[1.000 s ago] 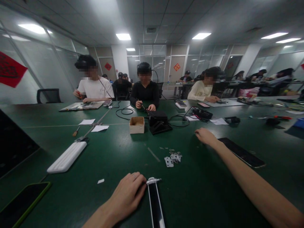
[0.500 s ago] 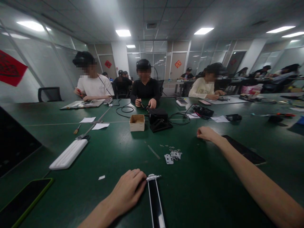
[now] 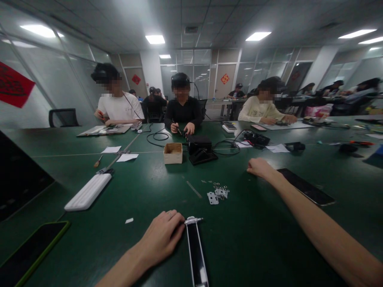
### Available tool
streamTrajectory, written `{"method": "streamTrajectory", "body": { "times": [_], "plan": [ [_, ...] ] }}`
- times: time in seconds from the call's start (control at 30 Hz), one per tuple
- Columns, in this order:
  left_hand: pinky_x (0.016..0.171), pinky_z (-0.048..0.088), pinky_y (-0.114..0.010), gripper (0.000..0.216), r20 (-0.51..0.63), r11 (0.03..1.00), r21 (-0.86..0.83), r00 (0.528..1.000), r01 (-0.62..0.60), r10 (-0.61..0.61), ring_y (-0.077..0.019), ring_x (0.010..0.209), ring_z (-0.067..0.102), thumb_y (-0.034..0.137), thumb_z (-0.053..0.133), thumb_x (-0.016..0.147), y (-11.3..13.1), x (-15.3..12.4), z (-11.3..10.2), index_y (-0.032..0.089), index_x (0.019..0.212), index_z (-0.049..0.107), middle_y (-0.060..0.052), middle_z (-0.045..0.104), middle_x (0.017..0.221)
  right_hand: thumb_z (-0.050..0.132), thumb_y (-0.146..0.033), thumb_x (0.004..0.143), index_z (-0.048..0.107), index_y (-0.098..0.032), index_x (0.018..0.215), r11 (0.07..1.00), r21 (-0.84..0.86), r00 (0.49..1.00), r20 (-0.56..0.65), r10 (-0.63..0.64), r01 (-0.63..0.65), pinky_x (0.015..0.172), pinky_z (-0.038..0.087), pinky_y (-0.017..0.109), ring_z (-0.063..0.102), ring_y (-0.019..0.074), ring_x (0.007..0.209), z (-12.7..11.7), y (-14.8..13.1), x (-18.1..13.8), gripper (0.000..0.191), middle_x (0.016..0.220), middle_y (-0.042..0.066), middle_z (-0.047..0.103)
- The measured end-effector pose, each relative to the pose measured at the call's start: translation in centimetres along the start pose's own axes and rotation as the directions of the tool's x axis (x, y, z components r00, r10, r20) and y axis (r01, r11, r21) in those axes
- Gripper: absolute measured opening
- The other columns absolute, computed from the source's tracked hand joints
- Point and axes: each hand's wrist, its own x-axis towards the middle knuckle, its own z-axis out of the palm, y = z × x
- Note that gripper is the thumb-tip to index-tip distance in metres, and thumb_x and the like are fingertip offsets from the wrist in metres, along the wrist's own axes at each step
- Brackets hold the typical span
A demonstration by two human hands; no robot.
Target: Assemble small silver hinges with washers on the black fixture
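Observation:
My left hand (image 3: 161, 235) rests knuckles up on the green table (image 3: 254, 239), fingers curled against the top end of a long black strip with a white frame (image 3: 196, 255). My right hand (image 3: 259, 166) is stretched far out over the table, fingers curled in, and what it holds, if anything, is hidden. It lies just left of a dark phone (image 3: 305, 186). Between the hands sits a small heap of metal hinges and washers (image 3: 218, 193), with a thin metal bar (image 3: 194, 189) to its left.
A small cardboard box (image 3: 172, 153) and a black device with cables (image 3: 200, 149) stand mid-table. A white ridged case (image 3: 87, 192) and a screwdriver (image 3: 97, 161) lie left, a green-edged phone (image 3: 30, 249) near left. Three people sit across the table.
My right hand has drawn slightly back and up the picture near the phone. The left hand stays on the strip's end. The view has tilted a little.

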Motion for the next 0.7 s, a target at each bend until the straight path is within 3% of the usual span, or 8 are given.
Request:
{"method": "streamTrajectory", "body": {
  "times": [0.7],
  "plan": [
    [0.070, 0.043, -0.032, 0.016, -0.006, 1.000, 0.000, 1.000, -0.003, 0.003, -0.0201, 0.078, 0.057, 0.020, 0.038, 0.095, -0.22, -0.14, 0.29, 0.020, 0.096, 0.053, -0.004, 0.061, 0.090, 0.064, -0.022, 0.075, 0.070, -0.016, 0.084, 0.998, 0.055, 1.000, -0.001, -0.022, 0.022, 0.066, 0.043, 0.028, 0.065, 0.0244, 0.082, -0.27, 0.97, 0.20, 0.013, 0.087, 0.012, 0.069]
  ]
}}
